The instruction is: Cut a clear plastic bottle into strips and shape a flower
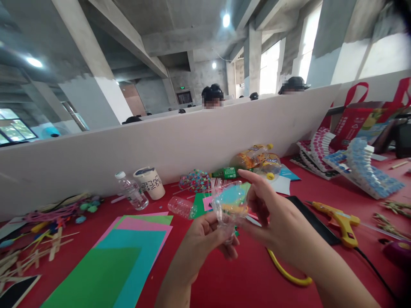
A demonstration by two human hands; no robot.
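Note:
In front of me is a clear plastic bottle piece [229, 203], cut into strips that flare outward at the top. My left hand [210, 235] is closed around its narrow lower end. My right hand [265, 205] is at the piece's right side, index finger stretched out and thumb apart from it; whether it touches the plastic is hard to tell. Below my right wrist a yellow curved loop [289, 273] shows, its other end hidden by the hand. A clear bottle section [182, 208] lies on the red table [244, 282] beyond my left hand.
Coloured paper sheets [105, 265] lie on the left, near craft sticks [35, 256]. A water bottle [131, 190] and a white cup [150, 183] stand by the white partition [180, 145]. At right are a yellow glue gun [340, 220] with its cord and a black tray [314, 220].

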